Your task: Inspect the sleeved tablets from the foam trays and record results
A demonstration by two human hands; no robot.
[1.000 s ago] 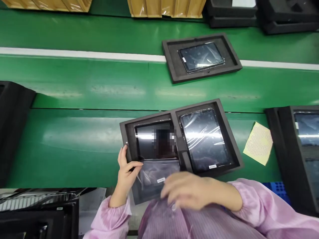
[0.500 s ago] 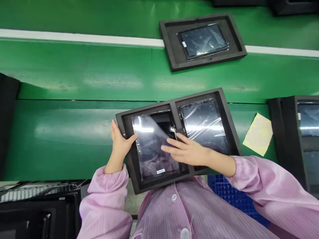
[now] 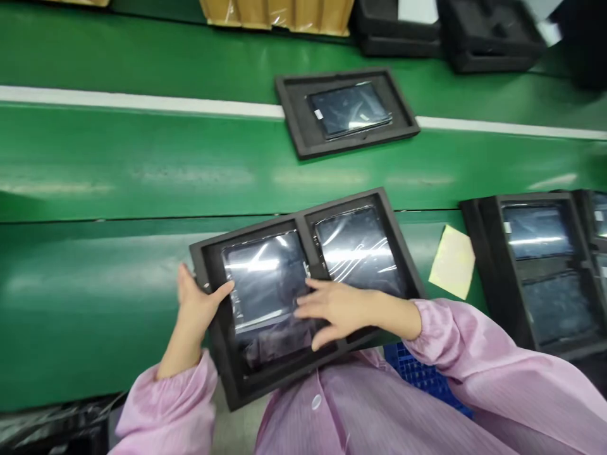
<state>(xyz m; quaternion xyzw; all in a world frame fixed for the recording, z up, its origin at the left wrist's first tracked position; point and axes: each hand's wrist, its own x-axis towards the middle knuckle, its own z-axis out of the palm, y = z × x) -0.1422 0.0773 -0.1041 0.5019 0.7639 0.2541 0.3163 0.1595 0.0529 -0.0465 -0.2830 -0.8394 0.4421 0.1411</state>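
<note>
A black foam tray (image 3: 300, 229) with two compartments lies tilted at the green bench's front edge. Each compartment has a flat, glossy dark screen panel in clear film: the left panel (image 3: 263, 278) and the right panel (image 3: 360, 243). My left hand (image 3: 196, 303) grips the tray's left wall, thumb over the rim and fingers outside. Over the left panel's right edge and the divider is my right hand (image 3: 336, 309), its fingers spread. Whether its fingertips press on the film I cannot tell. Ceiling lights reflect on both panels.
Farther back, another foam tray (image 3: 289, 136) with a dark panel (image 3: 351, 109) straddles the white line. A yellow paper (image 3: 453, 262) lies right of my tray, beside stacked trays (image 3: 515, 278) with panels. Cardboard dividers (image 3: 279, 12) and more foam trays (image 3: 493, 31) stand at the back.
The view has shifted, bringing the cardboard and back trays into sight. My right hand's fingers have spread and its thumb shows. The left panel's white label is no longer visible.
</note>
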